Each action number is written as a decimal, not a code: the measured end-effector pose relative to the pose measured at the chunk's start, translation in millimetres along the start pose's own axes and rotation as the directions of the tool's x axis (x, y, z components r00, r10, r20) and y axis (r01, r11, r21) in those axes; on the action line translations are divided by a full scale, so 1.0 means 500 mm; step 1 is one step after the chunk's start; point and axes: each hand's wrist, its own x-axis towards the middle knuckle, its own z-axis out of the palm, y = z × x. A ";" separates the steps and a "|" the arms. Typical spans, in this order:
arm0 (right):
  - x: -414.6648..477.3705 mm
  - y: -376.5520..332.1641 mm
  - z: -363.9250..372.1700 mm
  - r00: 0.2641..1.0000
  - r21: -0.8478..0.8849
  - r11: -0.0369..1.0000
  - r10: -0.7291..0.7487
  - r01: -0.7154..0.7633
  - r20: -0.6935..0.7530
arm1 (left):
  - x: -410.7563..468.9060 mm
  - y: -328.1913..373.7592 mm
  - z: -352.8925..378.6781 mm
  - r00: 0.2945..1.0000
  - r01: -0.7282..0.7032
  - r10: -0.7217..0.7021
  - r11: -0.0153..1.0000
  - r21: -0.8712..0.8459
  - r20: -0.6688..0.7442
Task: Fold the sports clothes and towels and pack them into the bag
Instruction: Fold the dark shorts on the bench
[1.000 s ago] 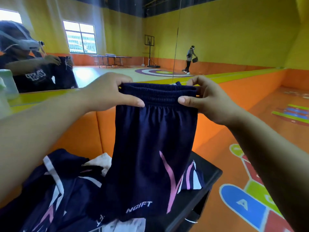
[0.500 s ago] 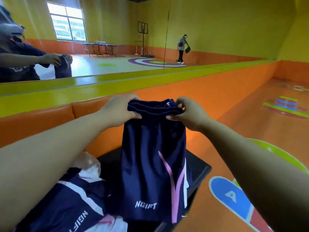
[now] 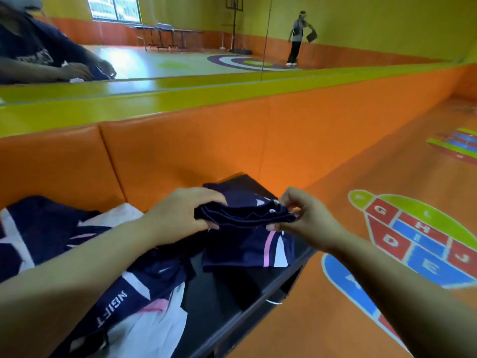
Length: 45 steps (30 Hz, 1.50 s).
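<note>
Navy shorts point(image 3: 245, 245) lie half-folded at the right end of the black worktop point(image 3: 219, 293), waistband doubled over and pinched in the grip of the left hand point(image 3: 180, 215) and right hand point(image 3: 307, 220). Slippery fabric near the edge could slide off or unfold if either pinch loosens.

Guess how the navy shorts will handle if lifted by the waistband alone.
Likely floppy: the navy shorts sag and crease between the left hand and right hand. Probably light: a fingertip pinch holds the waistband. Folds may slip; the fabric looks smooth.
</note>
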 end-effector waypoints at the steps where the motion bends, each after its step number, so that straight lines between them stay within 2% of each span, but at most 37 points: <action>1: -0.015 0.027 0.019 0.998 -0.002 0.999 0.035 -0.035 0.048 | -0.019 -0.010 0.028 0.998 0.040 -0.039 0.999 -0.031 0.046; 5: -0.064 0.104 0.081 0.975 0.048 0.989 0.131 -0.142 0.180 | -0.070 -0.025 0.101 0.959 0.214 -0.184 0.969 -0.122 0.216; 9: -0.088 0.138 0.103 0.929 0.084 0.975 0.167 -0.205 0.330 | -0.085 -0.037 0.124 0.875 0.370 -0.269 0.907 -0.198 0.403; 15: -0.036 0.179 0.118 0.903 0.096 0.958 0.216 -0.269 0.371 | -0.057 -0.089 0.146 0.793 0.536 -0.333 0.779 -0.325 0.511; 18: 0.015 0.196 0.118 0.897 0.047 0.959 0.244 -0.280 0.367 | -0.029 -0.131 0.163 0.794 0.578 -0.389 0.722 -0.380 0.468; 21: 0.077 0.220 0.115 0.911 0.051 0.946 0.292 -0.319 0.290 | 0.014 -0.166 0.176 0.801 0.597 -0.469 0.675 -0.434 0.372; 26: 0.177 0.252 0.109 0.939 0.020 0.943 0.330 -0.334 0.091 | 0.109 -0.210 0.197 0.801 0.594 -0.582 0.740 -0.315 0.142; 30: 0.232 0.292 0.127 0.925 -0.012 0.925 0.379 -0.380 -0.026 | 0.150 -0.241 0.234 0.796 0.588 -0.606 0.765 -0.262 0.018; 34: 0.239 0.319 0.165 0.893 -0.284 0.850 0.446 -0.443 -0.058 | 0.126 -0.247 0.271 0.804 0.588 -0.594 0.791 -0.169 0.024; 37: 0.197 0.311 0.188 0.948 -0.372 0.875 0.315 -0.309 -0.046 | 0.081 -0.237 0.293 0.860 0.506 -0.499 0.861 -0.054 0.103; 40: 0.138 0.302 0.196 0.993 -0.417 0.908 0.086 -0.046 0.079 | 0.037 -0.232 0.310 0.909 0.391 -0.390 0.920 0.023 0.149; 42: 0.103 0.309 0.191 0.976 -0.457 0.881 -0.024 0.123 0.217 | 0.011 -0.235 0.323 0.926 0.321 -0.326 0.945 0.058 0.191; 45: 0.068 0.334 0.179 0.916 -0.537 0.813 0.012 0.225 0.402 | -0.021 -0.244 0.340 0.921 0.274 -0.287 0.958 0.088 0.263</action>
